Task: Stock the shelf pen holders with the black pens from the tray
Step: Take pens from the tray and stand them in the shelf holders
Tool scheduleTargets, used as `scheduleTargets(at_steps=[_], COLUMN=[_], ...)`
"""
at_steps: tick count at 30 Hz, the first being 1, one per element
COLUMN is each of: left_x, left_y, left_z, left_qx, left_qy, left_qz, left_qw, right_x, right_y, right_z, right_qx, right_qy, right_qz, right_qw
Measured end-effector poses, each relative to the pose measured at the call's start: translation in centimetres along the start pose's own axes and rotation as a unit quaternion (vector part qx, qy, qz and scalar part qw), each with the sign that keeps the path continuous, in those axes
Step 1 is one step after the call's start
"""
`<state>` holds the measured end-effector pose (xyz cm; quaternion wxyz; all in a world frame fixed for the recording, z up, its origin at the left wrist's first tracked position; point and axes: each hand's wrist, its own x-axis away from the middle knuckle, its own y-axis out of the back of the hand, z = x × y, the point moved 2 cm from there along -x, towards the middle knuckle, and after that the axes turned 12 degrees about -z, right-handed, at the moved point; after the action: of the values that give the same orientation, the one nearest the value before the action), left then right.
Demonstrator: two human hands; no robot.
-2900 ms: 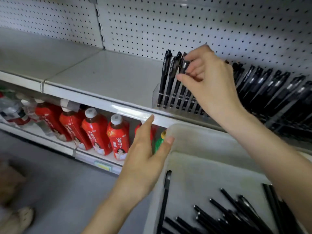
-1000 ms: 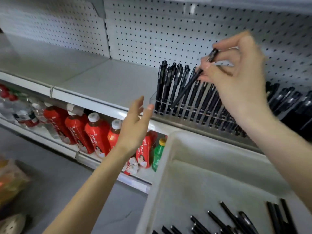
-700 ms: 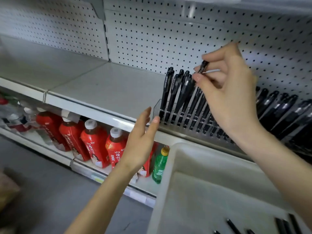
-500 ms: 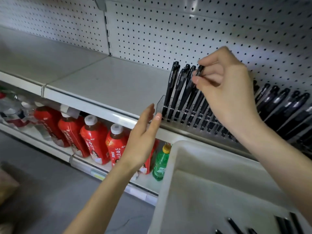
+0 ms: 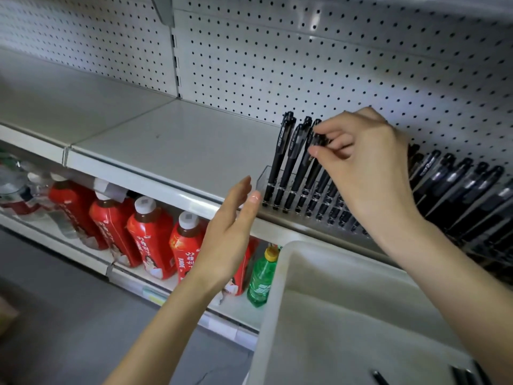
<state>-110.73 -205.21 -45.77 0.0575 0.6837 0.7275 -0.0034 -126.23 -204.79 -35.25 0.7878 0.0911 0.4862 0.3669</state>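
The slim black plastic pen [image 5: 310, 173] stands in the clear plastic pen holder [image 5: 262, 180], fourth from the holder's left end. The holder sits close to the front edge of the grey metal shelf [image 5: 177, 151]. The pen's long axis is steep: writing tip down in a slot, cap end leaning up and to the right toward the white pegboard back wall [image 5: 277, 65], in line with the three pens on its left.

The right hand [image 5: 369, 168] has its grip clamped on the cap end, thumb and forefinger [image 5: 330, 129] pinching it. This looks like the close of one insertion. The next move calls for a straight release that does not tip the neighbouring pens, then a reach down for another pen.

The left hand [image 5: 230, 237] hovers just off the shelf's front edge, near the holder's left wall. Its grip is apart, fingers straight, holding nothing.

More black pens [image 5: 458, 184] fill the holder to the right. Below the shelf's front edge is the white plastic tray [image 5: 280, 273], with a few loose black pens [image 5: 379, 377] at its near end.
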Motion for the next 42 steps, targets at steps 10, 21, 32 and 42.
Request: scheduleTargets(at_steps=[10,21,32,42], left_x=[5.4,16.9,18.1,18.6], left_y=[1.7,2.9,2.4,1.6], left_z=[-1.8,0.0,0.7,0.8], left_qx=[-0.002,-0.070,-0.174,-0.150], left_qy=[0.031,0.091,0.052,0.081], left_qz=[0.021,0.031,0.052,0.022], left_qw=[0.999,0.993,0.982,0.985], right_x=[0.8,14.3,21.7,22.9], right_y=[2.7,9.8,11.5,11.0], right_z=[0.3,-7.0,-11.3,-11.2], right_qx=[-0.006,-0.043,0.028,0.027], right_qy=[0.004,-0.169,-0.238,-0.215], right_qz=[0.004,0.290,0.314,0.341], right_qw=[1.000,0.941,0.919,0.914])
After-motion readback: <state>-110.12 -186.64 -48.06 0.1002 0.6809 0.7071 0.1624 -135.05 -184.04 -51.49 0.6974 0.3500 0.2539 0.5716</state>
